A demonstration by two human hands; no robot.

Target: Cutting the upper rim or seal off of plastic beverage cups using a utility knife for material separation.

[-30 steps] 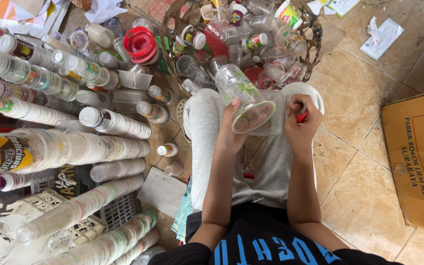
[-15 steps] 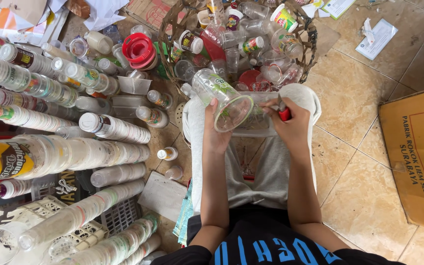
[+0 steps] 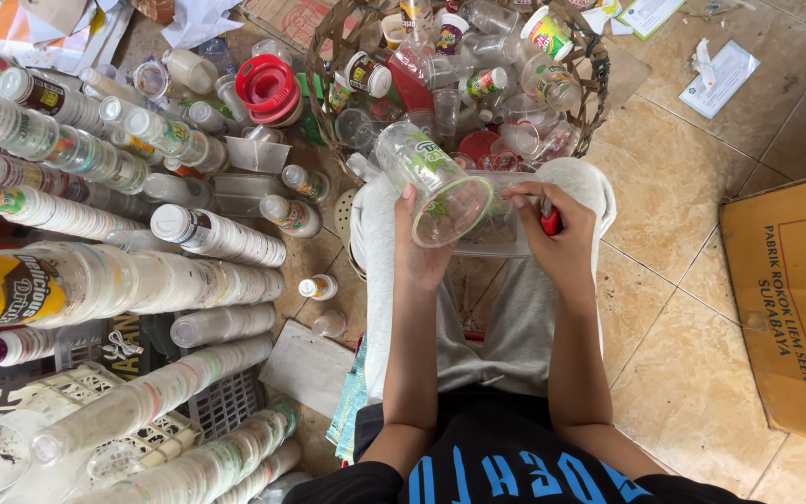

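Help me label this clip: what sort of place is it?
Probably an informal sorting spot for used plastic cups, on a tiled floor. Long nested cup stacks lie in rows, a wicker basket holds loose cups, and the left hand holds a clear cup.

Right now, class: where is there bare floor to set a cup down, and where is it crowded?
Bare tiles lie between the grey-trousered leg and the flat cardboard. Crowded: stacked cups on the other side, and the wicker basket ahead.

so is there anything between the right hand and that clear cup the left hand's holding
Nothing visible. The left hand holds the clear plastic cup tilted, mouth toward the camera. The right hand, gripping a small red tool, has its fingertips right at the cup's rim, only open air between them.
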